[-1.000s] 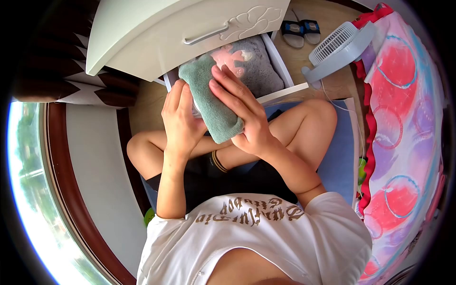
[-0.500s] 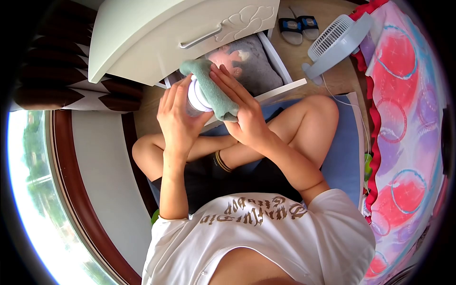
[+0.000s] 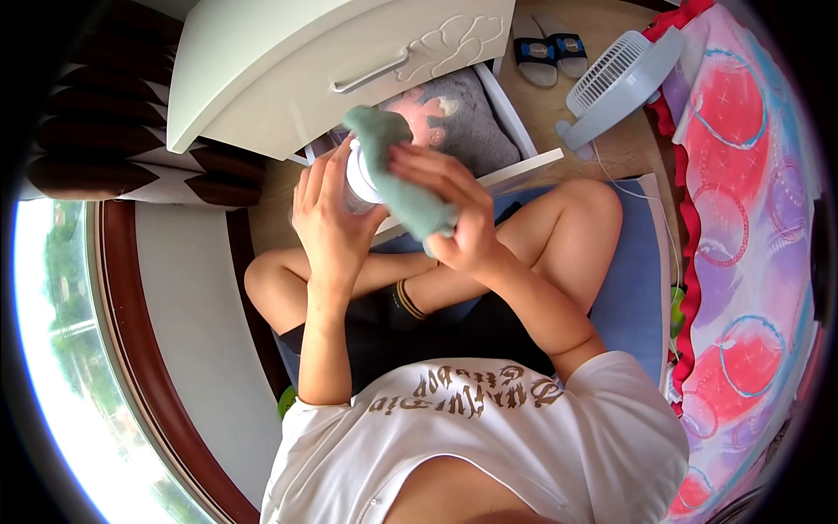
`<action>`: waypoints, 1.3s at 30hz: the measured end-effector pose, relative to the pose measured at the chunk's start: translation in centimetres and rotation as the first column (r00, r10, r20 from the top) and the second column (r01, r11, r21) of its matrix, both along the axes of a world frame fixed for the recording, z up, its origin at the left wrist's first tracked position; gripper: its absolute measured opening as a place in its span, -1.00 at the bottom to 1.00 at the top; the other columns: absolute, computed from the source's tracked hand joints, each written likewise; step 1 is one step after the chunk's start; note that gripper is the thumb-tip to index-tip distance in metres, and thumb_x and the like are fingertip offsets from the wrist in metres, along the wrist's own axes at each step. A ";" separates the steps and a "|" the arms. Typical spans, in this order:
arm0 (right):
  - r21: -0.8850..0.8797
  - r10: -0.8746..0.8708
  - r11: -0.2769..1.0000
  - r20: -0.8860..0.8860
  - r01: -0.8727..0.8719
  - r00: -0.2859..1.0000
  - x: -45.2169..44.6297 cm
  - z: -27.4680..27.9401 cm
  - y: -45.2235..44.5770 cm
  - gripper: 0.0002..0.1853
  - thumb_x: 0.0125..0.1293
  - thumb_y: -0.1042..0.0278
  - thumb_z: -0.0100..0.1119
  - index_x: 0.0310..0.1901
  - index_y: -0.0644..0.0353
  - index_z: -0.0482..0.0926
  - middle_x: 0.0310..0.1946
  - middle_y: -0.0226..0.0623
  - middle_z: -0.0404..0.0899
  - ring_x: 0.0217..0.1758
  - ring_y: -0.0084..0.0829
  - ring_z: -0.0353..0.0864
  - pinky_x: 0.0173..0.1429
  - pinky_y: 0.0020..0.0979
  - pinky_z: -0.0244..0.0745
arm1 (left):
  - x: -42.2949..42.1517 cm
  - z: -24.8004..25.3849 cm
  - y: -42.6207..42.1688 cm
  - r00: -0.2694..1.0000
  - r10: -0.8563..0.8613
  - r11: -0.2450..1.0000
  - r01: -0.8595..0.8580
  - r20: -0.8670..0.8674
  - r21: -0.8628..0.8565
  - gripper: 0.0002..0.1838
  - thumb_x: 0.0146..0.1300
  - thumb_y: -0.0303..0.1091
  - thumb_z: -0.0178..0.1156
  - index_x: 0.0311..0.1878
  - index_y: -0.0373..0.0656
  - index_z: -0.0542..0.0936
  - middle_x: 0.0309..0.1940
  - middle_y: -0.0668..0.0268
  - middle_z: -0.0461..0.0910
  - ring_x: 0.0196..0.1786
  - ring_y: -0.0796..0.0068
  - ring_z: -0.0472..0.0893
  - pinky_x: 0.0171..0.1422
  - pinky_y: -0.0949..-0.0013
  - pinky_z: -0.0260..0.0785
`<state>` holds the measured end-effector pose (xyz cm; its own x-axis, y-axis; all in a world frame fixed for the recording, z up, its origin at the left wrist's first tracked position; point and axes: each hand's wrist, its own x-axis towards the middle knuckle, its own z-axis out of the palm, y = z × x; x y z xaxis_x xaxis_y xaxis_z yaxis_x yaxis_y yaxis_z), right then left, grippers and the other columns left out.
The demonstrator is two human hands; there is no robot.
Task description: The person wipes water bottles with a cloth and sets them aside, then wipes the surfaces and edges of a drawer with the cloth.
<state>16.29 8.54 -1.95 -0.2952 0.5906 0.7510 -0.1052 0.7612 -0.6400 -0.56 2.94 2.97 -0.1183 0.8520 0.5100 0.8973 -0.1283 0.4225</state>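
My left hand (image 3: 330,210) is wrapped round a clear container with a white lid (image 3: 360,177), held in front of the open drawer. Against the lid lies a green cloth (image 3: 393,179), slightly blurred by motion. My right hand (image 3: 454,203) grips this cloth, with the fingers bent over its right side. Behind the hands, a grey plush item with a pink figure (image 3: 476,122) fills much of the drawer (image 3: 524,168). The container's lower part is mostly hidden by my left hand.
A white cabinet (image 3: 288,79) with a metal handle stands ahead. Slippers (image 3: 535,59) and a grey-white fan (image 3: 620,87) are at the upper right, its cable running along the floor. A patterned bedspread (image 3: 733,227) hangs at the right, a dark curtain (image 3: 113,131) at the left.
The cloth first covered the container; its white lid has since come into view on the left. My right hand has shifted with the cloth, its fingers now more bent.
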 end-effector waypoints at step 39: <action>-0.269 0.159 0.920 -0.407 -0.284 0.899 1.8 -0.3 0.6 -0.64 0.28 0.31 0.22 0.04 0.35 0.63 0.06 -0.11 0.59 0.29 -0.12 0.55 0.44 -0.13 0.40 | 2.1 2.7 -0.9 0.931 -0.048 0.980 -0.026 -0.363 -0.195 -0.27 -0.24 -0.35 0.67 0.15 -0.09 0.68 -0.04 0.41 0.69 -0.01 0.28 0.67 0.13 0.17 0.47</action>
<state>18.07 9.19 -2.22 -0.1841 0.7651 0.6171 -0.5235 0.4550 -0.7203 1.58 2.08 5.69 0.0544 0.9383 0.3416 0.9925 -0.0882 0.0841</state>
